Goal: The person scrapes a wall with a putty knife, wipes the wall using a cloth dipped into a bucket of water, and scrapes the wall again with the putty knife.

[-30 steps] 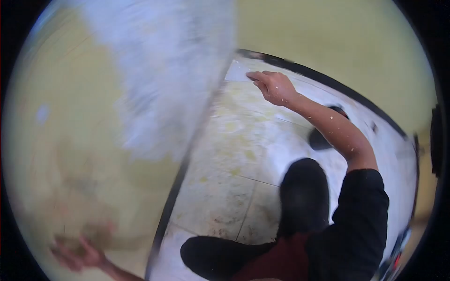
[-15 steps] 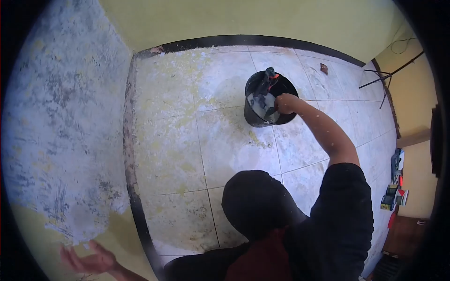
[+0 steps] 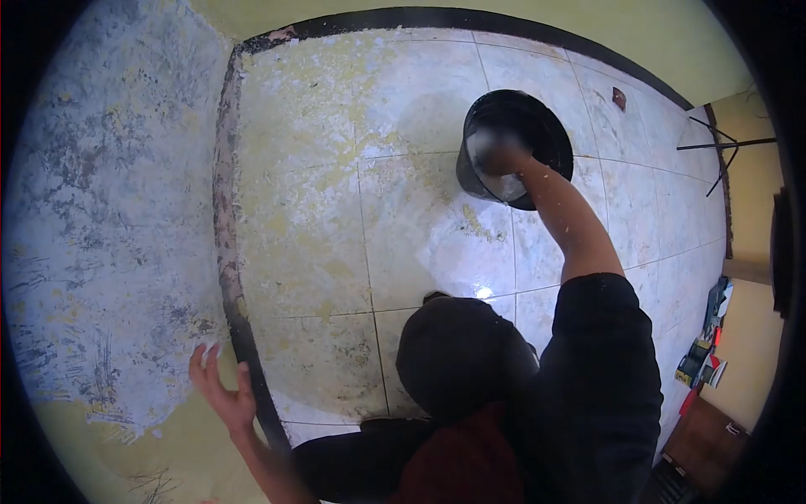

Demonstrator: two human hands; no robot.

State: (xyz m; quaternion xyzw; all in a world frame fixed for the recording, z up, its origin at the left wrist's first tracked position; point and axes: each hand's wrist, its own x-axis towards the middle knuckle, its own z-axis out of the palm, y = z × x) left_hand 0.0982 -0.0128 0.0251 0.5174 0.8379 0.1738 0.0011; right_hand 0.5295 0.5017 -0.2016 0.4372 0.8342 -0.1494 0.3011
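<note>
1. A person's right hand (image 3: 506, 160) dips into a black bucket (image 3: 547, 130), which stands on the floor (image 3: 311, 252) far and right of centre, apparently set there to suit a straight reach. Blur hides the fingers; whether they grip anything cannot be told.
2. The left hand (image 3: 225, 401) is raised at near left, fingers apart and nothing visible in them, beside the patchy wall (image 3: 126, 210), perhaps for balance. Contact with the wall cannot be judged.
3. The bucket's rim encircles the right wrist, the forearm crossing its near side; the mouth leaves most room toward the far right.
4. Flecked tile separates the bucket from the left skirting (image 3: 238, 340), leaving room sideways. The knee (image 3: 457, 357) bounds the near side; a brown scrap (image 3: 619, 99) lies beyond, far right.
</note>
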